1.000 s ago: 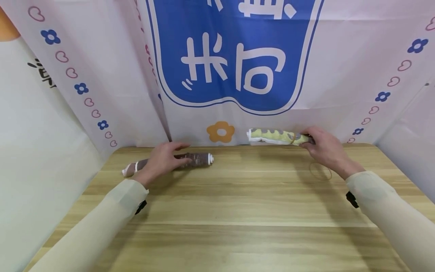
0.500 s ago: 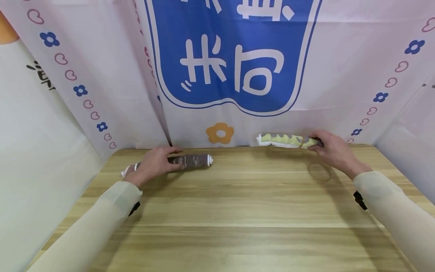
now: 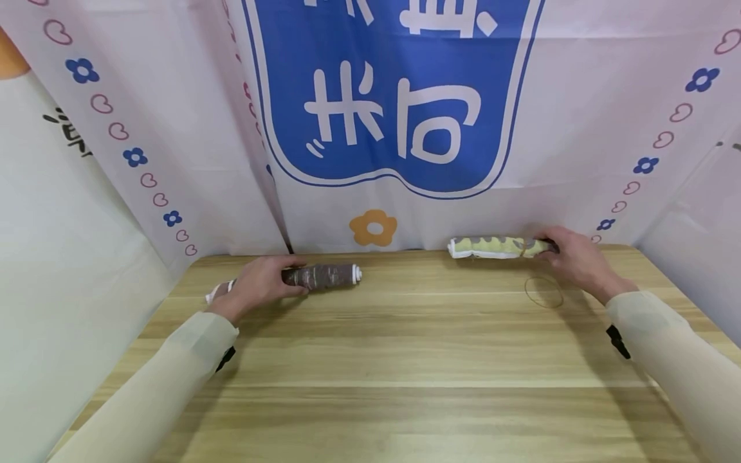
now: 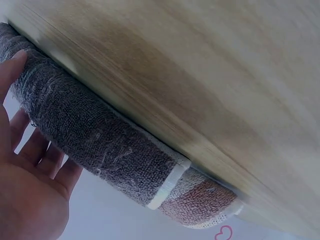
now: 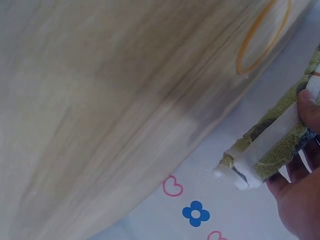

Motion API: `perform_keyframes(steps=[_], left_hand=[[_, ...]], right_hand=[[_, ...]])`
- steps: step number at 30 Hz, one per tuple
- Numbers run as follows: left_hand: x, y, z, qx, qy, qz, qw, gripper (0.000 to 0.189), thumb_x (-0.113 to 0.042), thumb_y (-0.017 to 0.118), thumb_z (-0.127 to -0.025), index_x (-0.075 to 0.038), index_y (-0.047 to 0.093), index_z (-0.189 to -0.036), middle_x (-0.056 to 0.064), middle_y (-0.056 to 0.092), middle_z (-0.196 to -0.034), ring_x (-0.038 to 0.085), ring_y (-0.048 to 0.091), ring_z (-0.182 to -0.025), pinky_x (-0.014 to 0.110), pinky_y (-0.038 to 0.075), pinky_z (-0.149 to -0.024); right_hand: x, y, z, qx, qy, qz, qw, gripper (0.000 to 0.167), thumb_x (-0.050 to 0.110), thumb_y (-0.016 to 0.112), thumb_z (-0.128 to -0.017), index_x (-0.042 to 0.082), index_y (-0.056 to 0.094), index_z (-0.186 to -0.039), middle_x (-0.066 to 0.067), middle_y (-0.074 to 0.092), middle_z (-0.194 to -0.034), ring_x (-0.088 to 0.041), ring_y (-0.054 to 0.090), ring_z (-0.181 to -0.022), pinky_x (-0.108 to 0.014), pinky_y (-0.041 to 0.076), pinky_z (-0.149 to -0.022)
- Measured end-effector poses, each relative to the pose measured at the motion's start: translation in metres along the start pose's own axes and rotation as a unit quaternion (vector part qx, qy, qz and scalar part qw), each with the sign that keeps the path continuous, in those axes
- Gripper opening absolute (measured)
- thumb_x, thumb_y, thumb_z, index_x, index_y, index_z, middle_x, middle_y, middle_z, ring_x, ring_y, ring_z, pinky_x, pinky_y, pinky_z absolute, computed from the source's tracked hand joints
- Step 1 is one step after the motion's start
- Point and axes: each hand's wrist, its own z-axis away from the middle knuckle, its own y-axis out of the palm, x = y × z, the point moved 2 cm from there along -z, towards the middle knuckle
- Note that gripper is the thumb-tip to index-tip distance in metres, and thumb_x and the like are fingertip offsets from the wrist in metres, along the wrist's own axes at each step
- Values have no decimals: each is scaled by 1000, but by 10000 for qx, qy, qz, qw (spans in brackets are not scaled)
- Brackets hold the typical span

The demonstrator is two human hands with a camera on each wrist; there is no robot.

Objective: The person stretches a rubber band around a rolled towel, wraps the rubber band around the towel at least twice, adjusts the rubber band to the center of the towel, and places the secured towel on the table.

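Observation:
Two rolled towels are near the table's far edge. The brown one (image 3: pixel 321 276) lies on the wood at the left, with white bands and a frayed terry surface (image 4: pixel 90 125). My left hand (image 3: pixel 260 283) spans it near the middle, thumb on the near side, fingers on the far side; part of the roll is hidden beneath the palm. At the right, my right hand (image 3: pixel 573 260) grips the end of a yellow-green and grey towel roll (image 3: pixel 492 247). Its thumb presses a white strip (image 5: pixel 275 132) on that roll. A rubber band (image 3: pixel 525 247) circles the green roll near the hand.
A loose rubber band (image 3: pixel 544 292) lies on the wooden table (image 3: pixel 370 360) below the right hand. Behind the table hangs a white cloth with a blue printed panel (image 3: pixel 393 128) and an orange flower (image 3: pixel 373 227). Pale walls (image 3: pixel 64 257) flank both sides.
My right hand has carried the green towel roll rightward and down toward the table. My left hand has slid a little left along the brown towel, which has stayed in place.

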Motion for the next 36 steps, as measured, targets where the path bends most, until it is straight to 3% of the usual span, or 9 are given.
perform_keyframes(steps=[12, 36], left_hand=[[2, 2, 0, 63, 81, 57, 9999, 56, -31, 90, -86, -10, 72, -135, 14, 73, -128, 37, 68, -114, 59, 52, -97], [2, 6, 2, 63, -70, 52, 9999, 53, -29, 86, -90, -11, 70, -138, 18, 71, -131, 41, 67, -116, 61, 52, -96]], right_hand=[[-11, 1, 2, -76, -71, 140, 9998, 29, -1, 75, -95, -4, 67, -122, -30, 66, -124, -49, 63, -111, -66, 48, -95], [-22, 5, 4, -45, -50, 300, 9995, 32, 2, 77, -94, -6, 67, -123, -33, 67, -122, -49, 63, -108, -66, 48, -92]])
